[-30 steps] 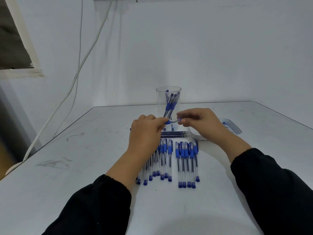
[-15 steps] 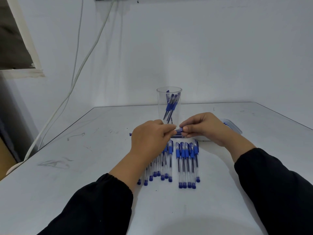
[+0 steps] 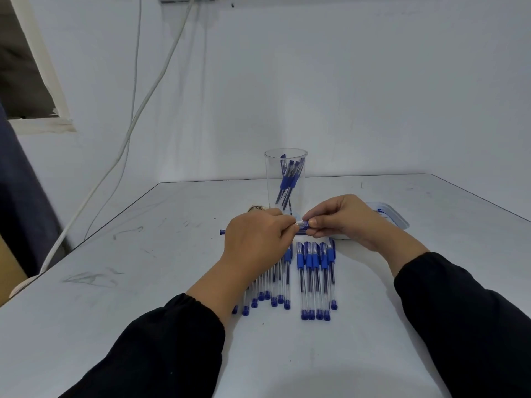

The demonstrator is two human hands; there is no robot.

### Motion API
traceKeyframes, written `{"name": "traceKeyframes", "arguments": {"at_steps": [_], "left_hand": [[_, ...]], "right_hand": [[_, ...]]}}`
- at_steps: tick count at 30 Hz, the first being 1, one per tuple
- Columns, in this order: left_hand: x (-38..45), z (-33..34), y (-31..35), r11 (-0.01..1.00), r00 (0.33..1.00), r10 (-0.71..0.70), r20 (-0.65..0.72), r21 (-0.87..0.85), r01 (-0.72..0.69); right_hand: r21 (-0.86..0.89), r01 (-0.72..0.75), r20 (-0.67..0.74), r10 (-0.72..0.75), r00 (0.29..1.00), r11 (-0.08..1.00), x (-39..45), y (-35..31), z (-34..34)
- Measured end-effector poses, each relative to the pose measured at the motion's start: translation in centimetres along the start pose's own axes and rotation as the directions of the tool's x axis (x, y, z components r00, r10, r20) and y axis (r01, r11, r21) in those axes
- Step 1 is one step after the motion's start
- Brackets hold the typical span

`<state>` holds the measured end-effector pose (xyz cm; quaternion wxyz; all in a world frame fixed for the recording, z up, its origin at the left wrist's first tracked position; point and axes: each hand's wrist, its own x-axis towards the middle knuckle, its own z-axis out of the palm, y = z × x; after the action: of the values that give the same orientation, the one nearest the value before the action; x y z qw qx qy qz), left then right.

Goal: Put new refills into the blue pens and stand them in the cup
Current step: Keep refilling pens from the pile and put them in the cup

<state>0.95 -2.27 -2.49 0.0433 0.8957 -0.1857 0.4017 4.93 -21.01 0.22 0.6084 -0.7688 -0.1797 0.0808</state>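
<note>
Two hands meet over the middle of the tabletop [image 3: 161, 282], both working on one blue pen [image 3: 302, 224] held crosswise between them. The left hand [image 3: 255, 239] has its grip curled round the pen's barrel, and the pen's far end [image 3: 221, 232] pokes out past its knuckles. The right hand [image 3: 342, 219] pinches the pen's near end between thumb and fingertips [image 3: 311, 223]. Just behind them stands the clear cup [image 3: 285, 179], upright, with a few blue pens [image 3: 289, 179] leaning inside it. Beneath the hands, more pens lie side by side in two rows [image 3: 316, 280], caps pointing toward the person. A shallow white tray [image 3: 398, 218] sits to the right, partly hidden by the right hand. White cables [image 3: 149, 90] hang down the wall at left.
</note>
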Motion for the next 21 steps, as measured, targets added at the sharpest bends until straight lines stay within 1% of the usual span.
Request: {"name": "traceKeyframes", "arguments": {"at_steps": [4, 7, 11, 13, 16, 18, 21], "left_hand": [[0.0, 0.1, -0.1, 1.0, 1.0, 0.012, -0.005, -0.015, -0.013], [-0.1, 0.2, -0.1, 0.999, 0.999, -0.012, -0.031, -0.047, 0.011], [0.5, 0.0, 0.1, 0.989, 0.988, -0.088, -0.127, -0.126, 0.072], [0.8, -0.1, 0.1, 0.989, 0.984, -0.094, -0.15, -0.127, 0.075], [0.9, -0.4, -0.5, 0.99, 0.982, -0.119, -0.143, -0.096, 0.106], [1.0, -0.8, -1.1, 0.972, 0.973, -0.21, -0.097, -0.133, 0.196], [1.6, -0.8, -2.4, 0.912, 0.93, -0.367, 0.0, -0.195, 0.36]], "right_hand": [[0.004, -0.002, 0.004, 0.002, 1.0, 1.0, 0.0, -0.1, 0.1], [0.018, 0.017, 0.003, -0.017, 1.0, 1.0, -0.1, -0.2, 0.0], [0.211, 0.095, -0.029, -0.091, 0.995, 0.973, -0.1, -0.9, 0.4], [0.262, 0.173, -0.113, -0.148, 0.982, 0.949, 0.1, -1.0, 1.1], [0.256, 0.305, -0.329, -0.214, 0.92, 0.917, 0.4, -1.3, 1.4], [0.244, 0.368, -0.46, -0.227, 0.858, 0.897, 0.5, -1.8, 0.6], [0.217, 0.476, -0.632, -0.249, 0.734, 0.852, 0.7, -3.3, -1.6]]}}
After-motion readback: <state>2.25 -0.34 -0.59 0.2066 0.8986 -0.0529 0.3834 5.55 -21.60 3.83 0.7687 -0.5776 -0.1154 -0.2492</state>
